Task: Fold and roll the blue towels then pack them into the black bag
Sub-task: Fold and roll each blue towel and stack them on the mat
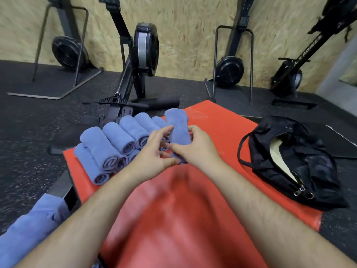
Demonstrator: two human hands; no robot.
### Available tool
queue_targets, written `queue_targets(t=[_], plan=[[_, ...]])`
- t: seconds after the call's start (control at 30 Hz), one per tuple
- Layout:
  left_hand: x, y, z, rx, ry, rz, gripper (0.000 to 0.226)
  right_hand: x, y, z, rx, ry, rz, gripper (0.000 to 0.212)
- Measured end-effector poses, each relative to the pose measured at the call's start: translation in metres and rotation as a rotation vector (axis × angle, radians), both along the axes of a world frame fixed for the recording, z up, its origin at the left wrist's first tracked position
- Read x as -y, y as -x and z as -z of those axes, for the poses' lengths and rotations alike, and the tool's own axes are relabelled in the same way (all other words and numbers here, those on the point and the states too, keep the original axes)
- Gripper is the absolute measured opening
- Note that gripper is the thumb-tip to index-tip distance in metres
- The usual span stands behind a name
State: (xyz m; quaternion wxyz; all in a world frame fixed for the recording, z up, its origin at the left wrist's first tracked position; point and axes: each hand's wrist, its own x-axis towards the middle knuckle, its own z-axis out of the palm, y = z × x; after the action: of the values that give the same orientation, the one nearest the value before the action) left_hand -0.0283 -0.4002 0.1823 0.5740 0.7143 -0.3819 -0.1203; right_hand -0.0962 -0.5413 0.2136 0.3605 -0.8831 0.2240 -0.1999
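Rear wall (193, 26): bare strand board, pale tan, across the full width of view. A grey panel (343, 70) adjoins it at the far right edge.

Floor (29, 151): black rubber matting with light speckle.

Four rowing machines stand along the wall. One stands upright (67, 51) at far left on a flat metal base frame. One (145, 49) left of centre has its flywheel housing near the wall and its rail running down toward the bench. One stands upright (229, 70) right of centre, and one leans (289, 74) at far right.

Bench (222, 120): red padded top, whitish scuffing near its far corner.

Lighting is even and diffuse.
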Motion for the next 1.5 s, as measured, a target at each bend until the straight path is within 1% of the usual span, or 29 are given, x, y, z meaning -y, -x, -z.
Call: queue_targets(t=[0.03, 0.07, 0.1, 0.17, 0.2, 0.27, 0.33, 0.4, 0.47, 0.57, 0.67, 0.77, 0.87, 0.93, 1.03, 1.07, 1.17, 1.23, 1.33, 1.4, 1.5], plan=[[0.000, -0.010, 0.003, 0.046, -0.022, -0.011, 0.088, 0.002, -0.010, -0.001, -0.013, 0.004, -0.006, 0.049], [0.000, -0.019, 0.007, 0.135, -0.065, -0.042, 0.084, 0.005, -0.022, -0.002, -0.024, 0.000, -0.008, 0.046], [0.000, -0.030, 0.011, 0.262, -0.127, -0.098, 0.079, 0.010, -0.034, -0.002, -0.030, -0.012, -0.006, 0.043], [0.000, -0.050, 0.017, 0.510, -0.272, -0.277, 0.066, 0.023, -0.062, -0.003, -0.039, -0.027, 0.012, 0.041], [-0.001, -0.059, 0.019, 0.575, -0.337, -0.375, 0.062, 0.029, -0.077, -0.003, -0.050, -0.024, 0.020, 0.042], [-0.001, -0.074, 0.025, 0.620, -0.432, -0.512, 0.057, 0.039, -0.105, -0.003, -0.098, 0.003, 0.022, 0.043], [0.000, -0.087, 0.033, 0.642, -0.513, -0.586, 0.053, 0.044, -0.131, -0.001, -0.145, 0.046, 0.008, 0.040], [0.002, -0.098, 0.039, 0.639, -0.577, -0.608, 0.049, 0.045, -0.154, 0.003, -0.173, 0.065, -0.022, 0.036], [0.005, -0.107, 0.041, 0.590, -0.620, -0.603, 0.048, 0.038, -0.174, 0.005, -0.180, 0.058, -0.066, 0.033], [0.006, -0.114, 0.040, 0.555, -0.641, -0.600, 0.048, 0.021, -0.197, 0.010, -0.158, 0.080, -0.134, 0.030], [0.002, -0.119, 0.037, 0.518, -0.614, -0.615, 0.037, 0.010, -0.208, 0.007, -0.133, 0.122, -0.161, 0.033], [-0.002, -0.118, 0.040, 0.529, -0.633, -0.597, 0.033, 0.016, -0.211, 0.001, -0.127, 0.125, -0.147, 0.041], [-0.003, -0.113, 0.043, 0.529, -0.614, -0.561, 0.039, 0.038, -0.211, 0.004, -0.190, 0.198, -0.076, 0.039], [-0.003, -0.111, 0.040, 0.515, -0.602, -0.535, 0.047, 0.045, -0.212, 0.015, -0.262, 0.229, -0.090, 0.035], [0.000, -0.108, 0.037, 0.476, -0.640, -0.475, 0.060, 0.046, -0.212, 0.039, -0.375, 0.271, -0.134, 0.013], [0.002, -0.106, 0.037, 0.473, -0.650, -0.459, 0.059, 0.047, -0.213, 0.045, -0.392, 0.273, -0.137, 0.013], [0.007, -0.102, 0.036, 0.468, -0.654, -0.456, 0.051, 0.053, -0.212, 0.050, -0.404, 0.266, -0.138, 0.039], [0.010, -0.101, 0.033, 0.463, -0.650, -0.464, 0.049, 0.054, -0.210, 0.048, -0.433, 0.245, -0.144, 0.049], [0.008, -0.104, 0.032, 0.446, -0.610, -0.477, 0.048, 0.053, -0.204, 0.041, -0.446, 0.249, -0.138, 0.046], [0.004, -0.106, 0.030, 0.432, -0.581, -0.494, 0.047, 0.048, -0.193, 0.034, -0.409, 0.376, -0.106, 0.045], [-0.004, -0.105, 0.016, 0.427, -0.573, -0.528, 0.046, 0.027, -0.162, 0.018, -0.274, 0.565, -0.115, 0.042]])
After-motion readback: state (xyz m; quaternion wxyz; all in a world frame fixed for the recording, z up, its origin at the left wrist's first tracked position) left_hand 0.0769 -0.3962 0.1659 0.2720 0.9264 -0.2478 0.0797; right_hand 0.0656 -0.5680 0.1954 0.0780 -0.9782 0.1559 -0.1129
